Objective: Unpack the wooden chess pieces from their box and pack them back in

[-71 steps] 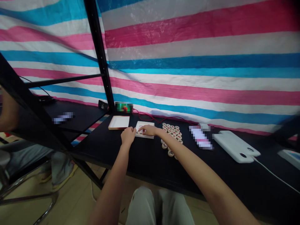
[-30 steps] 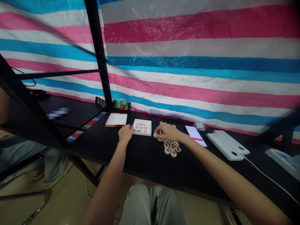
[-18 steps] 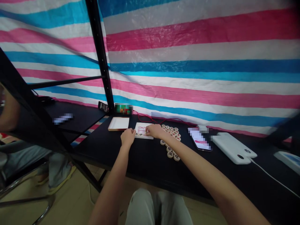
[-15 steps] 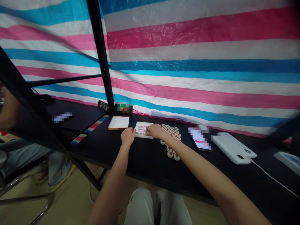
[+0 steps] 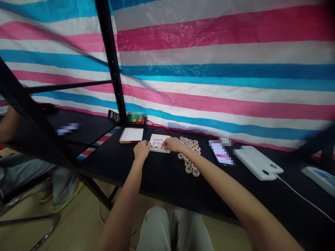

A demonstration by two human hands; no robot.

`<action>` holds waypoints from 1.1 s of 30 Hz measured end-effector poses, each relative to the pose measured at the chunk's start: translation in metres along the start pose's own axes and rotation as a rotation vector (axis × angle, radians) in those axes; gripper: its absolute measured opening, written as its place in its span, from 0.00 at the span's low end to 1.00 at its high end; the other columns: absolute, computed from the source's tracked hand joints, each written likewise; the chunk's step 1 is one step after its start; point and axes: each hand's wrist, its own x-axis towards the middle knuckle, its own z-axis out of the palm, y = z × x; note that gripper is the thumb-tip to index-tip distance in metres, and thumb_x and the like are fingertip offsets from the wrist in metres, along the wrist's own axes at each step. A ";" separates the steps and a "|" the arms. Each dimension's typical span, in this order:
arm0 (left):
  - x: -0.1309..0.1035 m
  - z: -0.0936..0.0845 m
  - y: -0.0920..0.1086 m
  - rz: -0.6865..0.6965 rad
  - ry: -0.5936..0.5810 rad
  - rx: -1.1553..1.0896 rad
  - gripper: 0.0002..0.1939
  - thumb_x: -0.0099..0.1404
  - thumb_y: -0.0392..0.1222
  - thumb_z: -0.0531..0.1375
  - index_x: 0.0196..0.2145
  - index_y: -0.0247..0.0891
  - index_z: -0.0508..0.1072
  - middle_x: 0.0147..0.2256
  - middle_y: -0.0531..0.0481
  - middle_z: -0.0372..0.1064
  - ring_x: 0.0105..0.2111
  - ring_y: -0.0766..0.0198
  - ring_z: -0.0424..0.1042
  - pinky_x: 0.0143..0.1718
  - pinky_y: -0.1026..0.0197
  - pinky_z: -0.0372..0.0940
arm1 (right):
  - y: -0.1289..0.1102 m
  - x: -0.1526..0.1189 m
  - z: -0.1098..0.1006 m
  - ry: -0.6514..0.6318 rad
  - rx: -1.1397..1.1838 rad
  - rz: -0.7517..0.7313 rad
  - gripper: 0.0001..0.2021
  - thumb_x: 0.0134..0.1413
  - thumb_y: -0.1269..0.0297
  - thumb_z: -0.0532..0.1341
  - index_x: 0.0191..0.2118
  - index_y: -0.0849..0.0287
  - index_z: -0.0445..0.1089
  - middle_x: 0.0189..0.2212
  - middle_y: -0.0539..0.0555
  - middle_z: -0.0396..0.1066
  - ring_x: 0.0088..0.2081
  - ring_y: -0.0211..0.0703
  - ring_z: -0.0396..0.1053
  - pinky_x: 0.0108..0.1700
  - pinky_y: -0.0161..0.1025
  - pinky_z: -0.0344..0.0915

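A small white box [image 5: 154, 138] with pink-red print inside lies on the dark tabletop, and a few Chinese chess pieces [image 5: 152, 146] sit along its near side. At its left edge, my left hand [image 5: 141, 150] is closed, fingers curled against the rim. My right hand [image 5: 173, 143] reaches over the right part of the box, fingertips pinched at a Chinese chess piece [image 5: 161, 148] low inside it; the hand partly hides the box. Right of the box are loose round Chinese chess pieces [image 5: 188, 169], red-marked ones behind and black-marked ones nearer me, partly covered by my right forearm.
An open shallow lid [image 5: 131, 135] lies left of the box. Behind are a propped-up screen [image 5: 136, 118] and a red cable [image 5: 159, 129]. To the right lie a phone [image 5: 221, 152] and a white device [image 5: 258, 162] with a cord. A black metal post [image 5: 111, 62] rises at left; another person sits beyond.
The view has shifted slightly. My right fingertips have moved a little at the box, and a piece's black marking now shows beneath them. My left hand stays at the box's left edge.
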 end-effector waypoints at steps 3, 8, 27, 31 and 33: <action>0.000 -0.001 0.000 0.004 -0.001 -0.003 0.19 0.60 0.52 0.44 0.27 0.39 0.69 0.29 0.47 0.70 0.32 0.59 0.68 0.30 0.63 0.57 | 0.008 -0.007 -0.008 0.095 -0.025 0.017 0.13 0.50 0.68 0.54 0.42 0.52 0.69 0.39 0.51 0.71 0.42 0.43 0.65 0.43 0.38 0.54; 0.000 0.001 -0.001 0.013 0.005 -0.003 0.19 0.60 0.52 0.44 0.28 0.39 0.69 0.30 0.47 0.70 0.32 0.59 0.69 0.31 0.64 0.57 | 0.033 -0.049 -0.028 0.146 -0.024 -0.152 0.11 0.47 0.63 0.58 0.39 0.54 0.69 0.35 0.51 0.69 0.39 0.41 0.64 0.39 0.35 0.54; -0.001 -0.001 0.000 0.022 0.001 0.017 0.19 0.60 0.52 0.44 0.28 0.40 0.69 0.30 0.47 0.70 0.32 0.59 0.69 0.31 0.63 0.57 | 0.038 -0.129 0.015 0.062 -0.126 -0.267 0.11 0.45 0.62 0.60 0.38 0.53 0.67 0.37 0.53 0.66 0.42 0.44 0.61 0.42 0.39 0.50; -0.001 -0.002 0.000 0.033 0.002 0.020 0.19 0.60 0.51 0.43 0.28 0.39 0.69 0.31 0.46 0.70 0.32 0.59 0.68 0.31 0.63 0.57 | 0.038 -0.129 0.014 0.063 -0.210 -0.244 0.12 0.44 0.60 0.61 0.38 0.53 0.68 0.37 0.53 0.65 0.42 0.45 0.60 0.41 0.39 0.50; -0.002 -0.002 0.001 0.033 0.003 0.018 0.19 0.60 0.51 0.44 0.28 0.39 0.69 0.31 0.46 0.70 0.33 0.59 0.68 0.31 0.63 0.57 | 0.038 -0.130 0.013 0.060 -0.231 -0.231 0.12 0.44 0.59 0.61 0.37 0.53 0.68 0.37 0.54 0.65 0.42 0.45 0.60 0.40 0.39 0.49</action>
